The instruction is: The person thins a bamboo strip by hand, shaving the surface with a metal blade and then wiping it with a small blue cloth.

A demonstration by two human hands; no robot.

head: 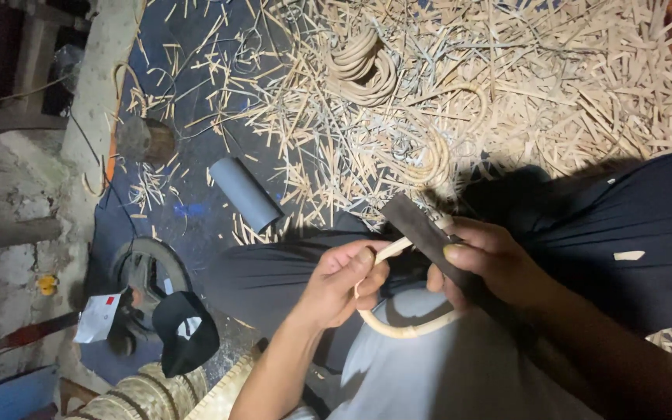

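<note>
My left hand (341, 284) grips a pale cane strip (410, 330) that bends in a loop below both hands, its end rising between them. My right hand (491, 260) is closed on a dark flat blade (418, 225), which points up and to the left with its edge against the strip's end. Both hands sit above my lap, over dark trousers (647, 225) and a light shirt.
Pale cane shavings (507, 85) and coiled cane (367, 66) litter the floor ahead. A grey tube (245, 193) lies on blue matting. At left are a wheel-like ring (149, 272), a black cap (188, 330) and woven baskets (141, 393).
</note>
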